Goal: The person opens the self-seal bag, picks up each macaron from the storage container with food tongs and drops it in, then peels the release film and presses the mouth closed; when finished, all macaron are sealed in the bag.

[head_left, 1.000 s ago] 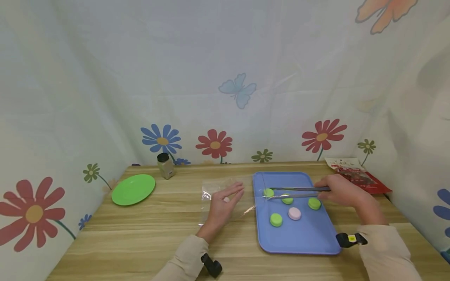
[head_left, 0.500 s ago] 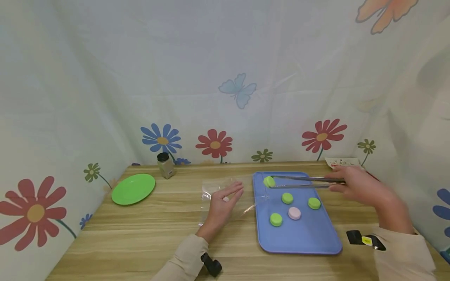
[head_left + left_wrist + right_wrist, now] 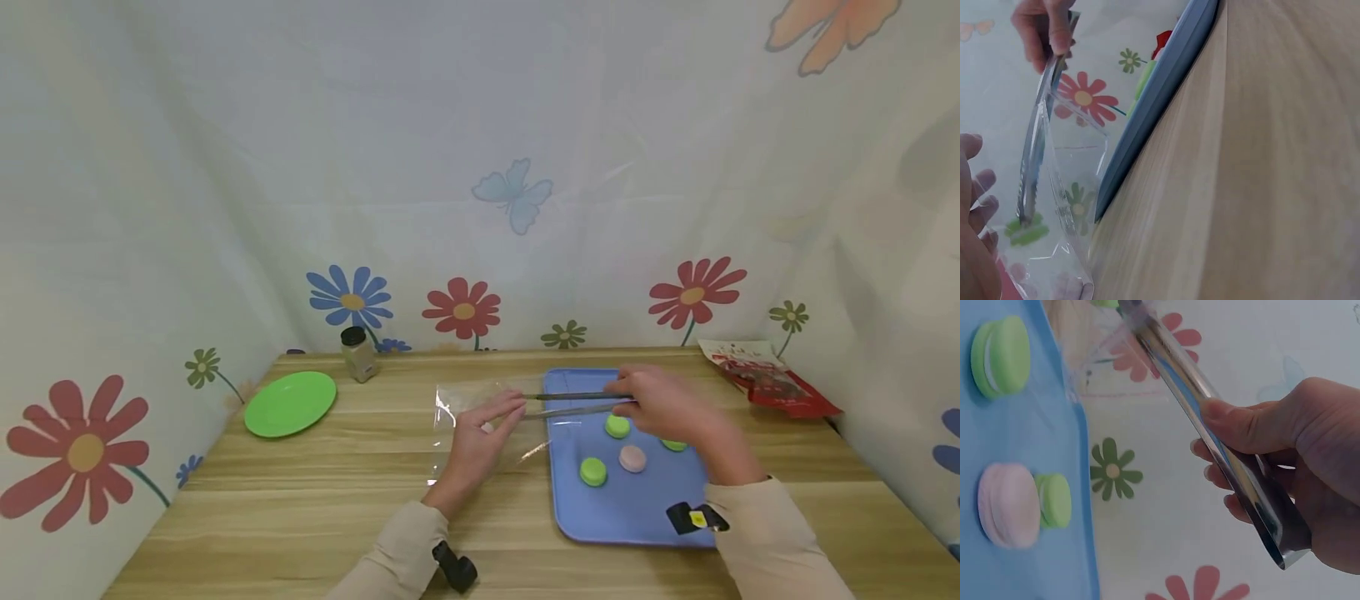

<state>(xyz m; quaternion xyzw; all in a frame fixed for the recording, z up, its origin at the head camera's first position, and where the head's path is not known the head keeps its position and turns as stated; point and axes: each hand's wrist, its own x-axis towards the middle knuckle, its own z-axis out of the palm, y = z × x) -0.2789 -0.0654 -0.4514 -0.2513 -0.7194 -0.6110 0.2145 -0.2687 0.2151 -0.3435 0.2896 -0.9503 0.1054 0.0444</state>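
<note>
In the head view, my left hand (image 3: 476, 446) holds a clear plastic bag (image 3: 442, 417) on the table, its fingers extended; a pale piece (image 3: 488, 427) shows by the palm. My right hand (image 3: 663, 404) grips metal tongs (image 3: 577, 397), which reach left across the blue tray (image 3: 630, 517) to the bag's mouth. At the tong tips in the left wrist view is a green macaron (image 3: 1026, 230), seen through the film. On the tray lie green macarons (image 3: 593, 472) and a pink macaron (image 3: 632, 458). The right wrist view shows thumb and fingers round the tongs (image 3: 1229, 456).
A green plate (image 3: 291, 404) lies at the left of the table, with a black-lidded jar (image 3: 358, 357) behind it. Beyond the tray at the back right is a red and white packet (image 3: 772, 379). A flowered cloth hangs behind the table.
The tongs have lifted the upper-left green macaron off the tray and moved left with my right hand, their tips now at the bag. My left hand stays almost where it was.
</note>
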